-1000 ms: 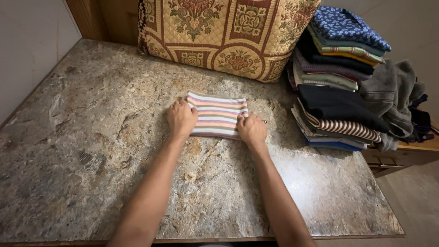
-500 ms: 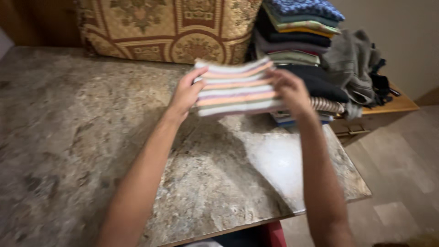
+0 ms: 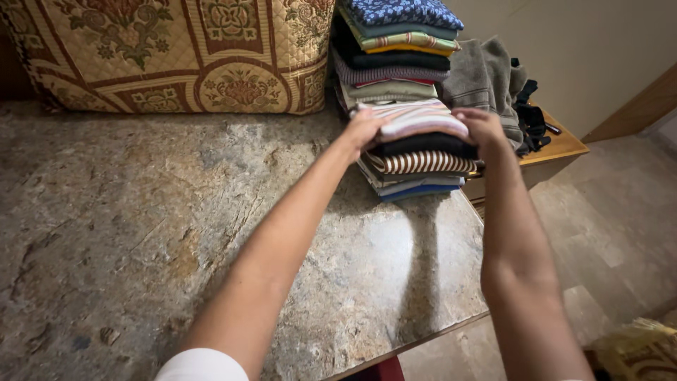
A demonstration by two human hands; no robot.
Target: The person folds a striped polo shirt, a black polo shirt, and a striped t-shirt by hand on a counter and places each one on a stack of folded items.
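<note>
A folded cloth with pastel stripes [image 3: 416, 118] sits on top of a low stack of folded clothes [image 3: 416, 166] at the right end of the stone counter [image 3: 141, 226]. My left hand [image 3: 362, 129] grips its left edge and my right hand [image 3: 482, 127] grips its right edge. Directly behind stands a taller stack of folded clothes [image 3: 395, 49] with a blue patterned piece on top.
A large quilted floral cushion [image 3: 176, 53] leans along the counter's back. Grey garments [image 3: 483, 74] and black straps [image 3: 529, 116] lie on a small wooden table [image 3: 560, 148] to the right. Tiled floor lies beyond the counter's right edge.
Both hands lifted the striped cloth from the middle of the counter and carried it right, onto the low stack. The view followed to the right.
</note>
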